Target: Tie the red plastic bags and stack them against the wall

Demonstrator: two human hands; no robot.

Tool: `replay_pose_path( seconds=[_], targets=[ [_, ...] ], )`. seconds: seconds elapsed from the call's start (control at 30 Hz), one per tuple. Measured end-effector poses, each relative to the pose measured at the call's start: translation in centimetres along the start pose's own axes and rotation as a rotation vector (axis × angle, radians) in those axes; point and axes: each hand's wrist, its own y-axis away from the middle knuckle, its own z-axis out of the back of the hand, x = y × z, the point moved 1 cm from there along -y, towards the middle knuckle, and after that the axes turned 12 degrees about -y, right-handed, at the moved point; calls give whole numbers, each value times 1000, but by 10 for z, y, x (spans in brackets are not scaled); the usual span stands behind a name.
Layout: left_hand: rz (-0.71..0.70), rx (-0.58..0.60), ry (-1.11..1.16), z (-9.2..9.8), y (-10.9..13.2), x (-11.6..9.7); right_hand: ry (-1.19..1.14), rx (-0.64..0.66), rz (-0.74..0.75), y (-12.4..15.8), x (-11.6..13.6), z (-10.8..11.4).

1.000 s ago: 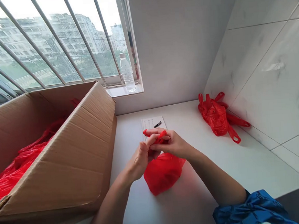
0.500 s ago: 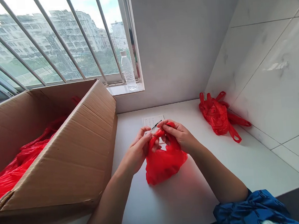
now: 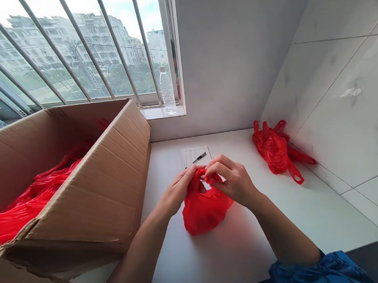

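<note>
Between my hands, a red plastic bag point(image 3: 207, 212) rests on the white tabletop point(image 3: 244, 259), its body bunched and rounded. My left hand point(image 3: 176, 190) grips the bag's upper left edge, thumb and fingers pinched together. At the upper right, my right hand point(image 3: 231, 179) pinches the bag's handle part with curled fingers. What is inside the bag, if anything, is hidden. Just beyond the hands lies a sheet of printed paper point(image 3: 190, 154) with a black pen point(image 3: 199, 157) on it.
A large open cardboard box point(image 3: 113, 178) with red plastic bags point(image 3: 45, 192) inside stands at the left. More knotted red bags point(image 3: 275, 152) lie at the back right by the tiled wall point(image 3: 347, 116). A clear water bottle point(image 3: 167, 93) stands on the windowsill point(image 3: 154, 113).
My right hand has lifted and curled its fingers more at the bag's top. The left hand has flattened against its side. The view has shifted slightly, uncovering more of the pen.
</note>
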Motion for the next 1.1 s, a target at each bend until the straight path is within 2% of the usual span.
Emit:
replay_pose_path(
  seconds=[0.1,0.17,0.27,0.37,0.5,0.53,0.6,0.67,0.73,0.83,0.9,1.0,1.1],
  targets=[
    [-43,-89,-15,4,0,6,-65,-23,28,12,2,6],
    [-73,-184,-22,11,0,14,-157,-30,-10,29,1,12],
    [-98,-407,-46,26,0,38,-325,10,-170,65,-4,24],
    [-45,-570,-85,42,2,70,-454,103,-429,103,-9,36],
    [32,-628,-85,57,14,106,-595,315,-786,139,-18,52],
    [58,-619,-72,59,19,112,-587,315,-851,144,-22,55],
    [151,-562,-81,62,29,119,-442,208,-900,149,-31,57],
    [230,-458,-186,56,37,118,-183,116,-816,146,-37,53],
    [178,-349,-380,41,39,108,22,165,-633,132,-39,38],
    [-100,-226,-733,4,33,87,119,351,-324,104,-37,5],
    [-260,-187,-952,-19,26,80,127,422,-194,89,-37,-16],
    [-319,-204,-1209,-39,19,91,142,445,-152,86,-46,-39],
    [-313,-226,-1377,-42,18,114,163,453,-175,100,-59,-50]
  ],
)
